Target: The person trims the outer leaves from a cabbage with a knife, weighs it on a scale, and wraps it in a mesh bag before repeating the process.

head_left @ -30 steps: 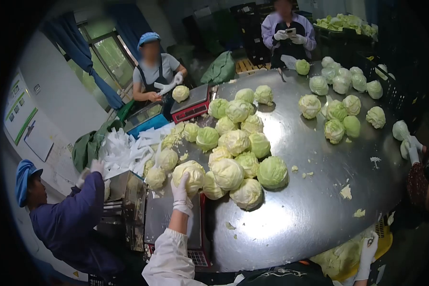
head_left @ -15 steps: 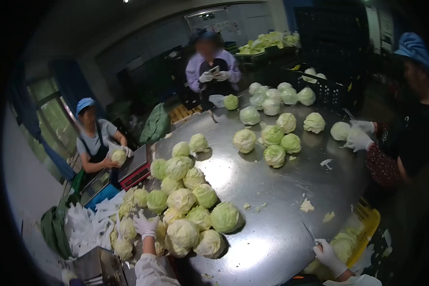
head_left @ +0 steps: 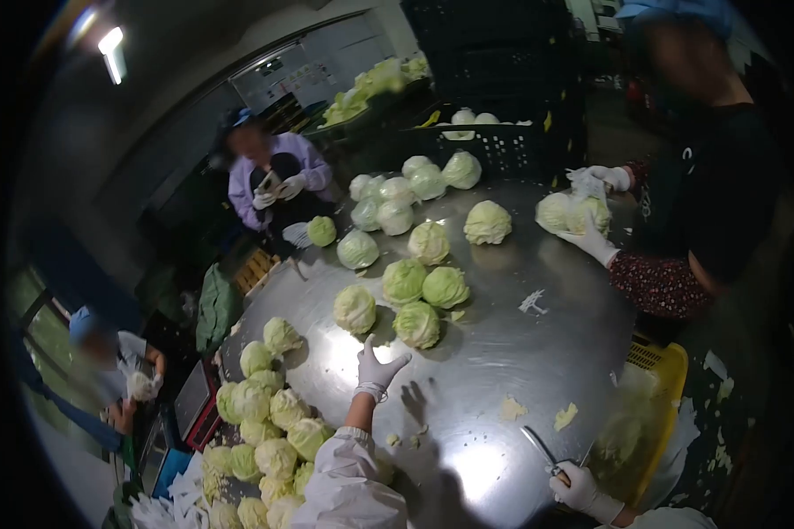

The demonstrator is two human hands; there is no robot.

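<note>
My left hand (head_left: 379, 364), in a white glove, reaches over the middle of the metal table (head_left: 494, 379) with its fingers spread and nothing in them. Closest to it is a pale cabbage (head_left: 355, 309), just beyond the fingertips and apart from them. Low on the right, my gloved right hand (head_left: 584, 494) is closed round the handle of a knife (head_left: 538, 445), its blade pointing up and left above the tabletop. More cabbages (head_left: 416, 324) sit in a group past my left hand. Under my left forearm, a heap of cabbages (head_left: 276, 458) is partly hidden by the sleeve.
A yellow crate (head_left: 675, 388) of cabbage leaves stands at the table's right edge. Across the table, one person (head_left: 679, 176) handles cabbages and another (head_left: 278, 176) holds a phone. Wrapped cabbages (head_left: 395, 216) lie near a black crate (head_left: 476, 154). A scale (head_left: 194, 401) is left.
My left hand has left the cabbage heap and stretched forward toward the middle group. The knife has turned more into view. My view has swung right; the person at right now has two cabbages together.
</note>
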